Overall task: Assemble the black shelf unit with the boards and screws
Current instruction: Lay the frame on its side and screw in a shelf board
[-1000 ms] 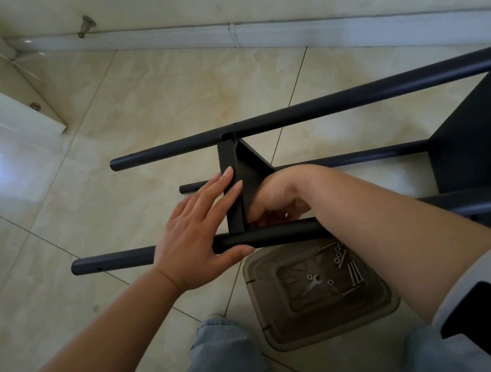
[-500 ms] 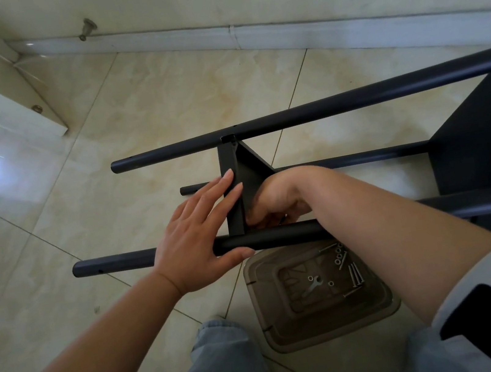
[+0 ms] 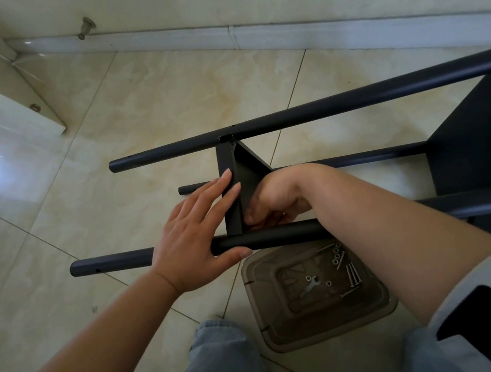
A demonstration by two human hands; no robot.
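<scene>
While pressed to the board [image 3: 248, 172] edge, left hand [image 3: 195, 235] spread flat; right hand [image 3: 275, 200] curled, grip unclear.

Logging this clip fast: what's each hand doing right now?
Left hand: open, straight fingers pressed flat on the black board and front pole.
Right hand: fingers curled behind the board; what they hold cannot be told.

Beige tiled floor [image 3: 161, 109], thin dark grout lines: bears a translucent brown plastic tray [image 3: 317, 325] of loose screws [image 3: 353, 273], nuts and a small spanner [image 3: 310, 285], and the black shelf frame [image 3: 322, 109].
</scene>
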